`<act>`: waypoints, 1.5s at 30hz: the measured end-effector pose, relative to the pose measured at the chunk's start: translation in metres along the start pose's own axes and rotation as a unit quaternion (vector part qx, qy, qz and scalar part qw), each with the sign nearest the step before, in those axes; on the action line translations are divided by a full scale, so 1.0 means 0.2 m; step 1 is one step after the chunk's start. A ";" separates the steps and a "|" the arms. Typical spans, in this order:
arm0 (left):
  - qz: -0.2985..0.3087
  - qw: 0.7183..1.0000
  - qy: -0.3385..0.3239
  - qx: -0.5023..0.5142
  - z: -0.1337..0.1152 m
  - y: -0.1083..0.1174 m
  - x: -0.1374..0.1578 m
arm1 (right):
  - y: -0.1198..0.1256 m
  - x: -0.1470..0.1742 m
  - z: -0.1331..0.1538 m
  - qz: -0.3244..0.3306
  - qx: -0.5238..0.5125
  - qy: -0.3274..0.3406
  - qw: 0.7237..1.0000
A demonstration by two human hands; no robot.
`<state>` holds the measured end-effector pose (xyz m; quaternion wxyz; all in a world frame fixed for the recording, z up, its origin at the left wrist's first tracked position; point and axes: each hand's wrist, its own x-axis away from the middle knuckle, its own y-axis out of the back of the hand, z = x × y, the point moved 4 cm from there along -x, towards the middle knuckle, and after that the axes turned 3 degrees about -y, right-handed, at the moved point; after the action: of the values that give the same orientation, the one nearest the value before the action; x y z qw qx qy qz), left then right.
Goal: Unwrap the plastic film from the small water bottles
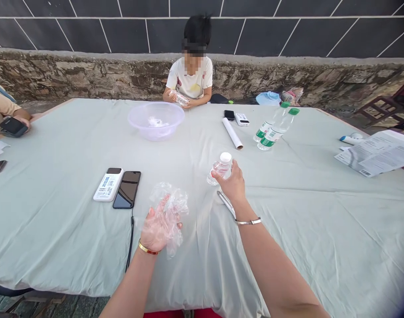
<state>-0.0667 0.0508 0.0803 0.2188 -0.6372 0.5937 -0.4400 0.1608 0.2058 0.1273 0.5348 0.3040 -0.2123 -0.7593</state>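
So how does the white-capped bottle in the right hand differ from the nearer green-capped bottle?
The white-capped bottle is squat; the nearer green-capped bottle is taller. The first shows red print; the second, a green and white label. The white-capped bottle leans in the right hand; the green-capped bottle stands upright, untouched. Both are clear and capped.

- Broad table (56, 154) under a creased pale green cloth (321, 247)
- Behind the table: low, rough stone wall (105, 79)
- Higher behind it: dark tiles (125, 37) with white joints
- Right of the table: dark brown chair (380, 102)
- Below its near left corner: grey paving (82, 304)
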 end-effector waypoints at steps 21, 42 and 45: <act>0.001 0.985 0.107 -0.132 0.01 0.02 0.14 | 0.13 0.43 0.23 0.225 -0.355 -0.068 0.905; 0.033 0.980 0.082 -0.176 -0.09 -0.05 0.16 | 0.23 0.59 0.32 0.215 -0.062 0.320 0.921; 0.057 0.978 0.091 -0.177 -0.10 -0.05 0.17 | 0.13 0.64 0.38 0.329 0.002 0.377 0.866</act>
<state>-0.0815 0.0251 0.1091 0.0728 -0.5885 0.7147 -0.3709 0.0952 0.0765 0.1697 0.7923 0.4806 -0.0844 -0.3662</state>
